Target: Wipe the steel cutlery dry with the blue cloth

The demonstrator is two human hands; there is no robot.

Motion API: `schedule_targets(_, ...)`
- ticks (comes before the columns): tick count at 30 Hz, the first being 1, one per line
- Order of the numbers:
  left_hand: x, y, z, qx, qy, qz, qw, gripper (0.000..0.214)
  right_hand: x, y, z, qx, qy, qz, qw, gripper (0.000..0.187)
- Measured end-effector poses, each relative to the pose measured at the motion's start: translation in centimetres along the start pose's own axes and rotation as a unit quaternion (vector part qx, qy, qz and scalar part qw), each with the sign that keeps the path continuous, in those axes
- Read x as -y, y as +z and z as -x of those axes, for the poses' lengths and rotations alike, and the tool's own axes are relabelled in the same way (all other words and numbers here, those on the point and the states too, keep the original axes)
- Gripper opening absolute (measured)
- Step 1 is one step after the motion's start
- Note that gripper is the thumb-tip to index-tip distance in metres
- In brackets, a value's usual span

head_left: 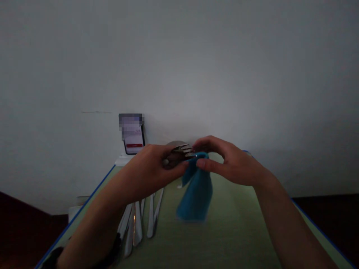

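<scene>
My left hand is closed around a metal fork, whose tines point to the right above the table. In my right hand a blue cloth is pinched between thumb and fingers. The cloth's upper edge is at the fork's tines, and the rest hangs down in loose folds. The fork's handle is mostly hidden by the left hand. Below the left forearm lie several pieces of silver cutlery, with their handles toward me and their far ends covered by the arm.
A phone leans upright on a white stand at the table's back left. Behind the hands shows part of a round greyish object. The light green table has blue edging and meets a plain wall.
</scene>
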State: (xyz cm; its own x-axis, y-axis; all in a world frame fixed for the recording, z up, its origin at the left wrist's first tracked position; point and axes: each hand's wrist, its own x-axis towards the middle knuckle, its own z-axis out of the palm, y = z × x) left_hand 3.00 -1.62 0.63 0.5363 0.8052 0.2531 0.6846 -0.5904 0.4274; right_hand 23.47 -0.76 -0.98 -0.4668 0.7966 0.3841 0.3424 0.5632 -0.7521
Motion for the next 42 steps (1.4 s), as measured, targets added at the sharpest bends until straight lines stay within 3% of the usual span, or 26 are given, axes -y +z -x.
schedule_targets(4,0.1,0.0,0.0,-0.008,-0.016,0.015,1.000,0.023,0.0,0.4,0.3,0.044,0.000,0.051,0.998,0.062)
schedule_targets(8,-0.1,-0.2,0.0,-0.021,-0.023,0.008,0.999,0.023,-0.2,0.6,0.4,0.075,0.018,0.074,0.994,0.078)
schedule_targets(10,-0.2,-0.3,0.1,-0.029,-0.024,-0.002,0.999,0.024,-0.5,0.6,0.3,0.093,0.023,0.097,0.991,0.069)
schedule_targets(13,0.1,-0.5,0.2,-0.028,-0.030,-0.017,0.999,0.026,-1.0,0.3,0.2,0.115,0.029,0.132,0.984,0.032)
schedule_targets(15,0.6,-0.7,0.3,-0.022,-0.038,-0.029,0.999,0.026,-1.2,-0.1,0.3,0.110,0.045,0.148,0.982,0.021)
schedule_targets(21,2.4,-0.8,0.2,0.008,-0.074,-0.039,0.997,0.031,-1.3,-1.5,0.9,0.058,0.079,0.122,0.988,0.021)
schedule_targets(24,2.6,-0.3,0.1,0.037,-0.087,-0.025,0.995,0.033,-1.6,-1.8,0.7,-0.002,0.100,0.101,0.990,0.021)
schedule_targets(27,2.1,0.1,0.2,0.067,-0.059,-0.020,0.996,0.029,-1.7,-1.8,0.4,-0.077,0.103,0.086,0.988,0.024)
schedule_targets(30,1.0,0.3,0.2,0.097,-0.029,-0.011,0.995,0.028,-1.3,-1.4,0.3,-0.102,0.084,0.058,0.990,0.024)
schedule_targets(33,0.1,0.5,0.2,0.138,-0.035,0.040,0.989,0.032,-0.5,-0.8,0.2,-0.054,0.056,0.016,0.997,0.020)
schedule_targets(37,-0.2,0.8,0.3,0.139,-0.046,0.084,0.986,0.029,0.4,-0.3,0.3,0.035,0.041,0.011,0.999,0.019)
schedule_targets(42,0.1,0.9,0.3,0.138,-0.060,0.090,0.985,0.028,0.2,-0.6,0.3,0.069,0.056,0.017,0.996,0.023)
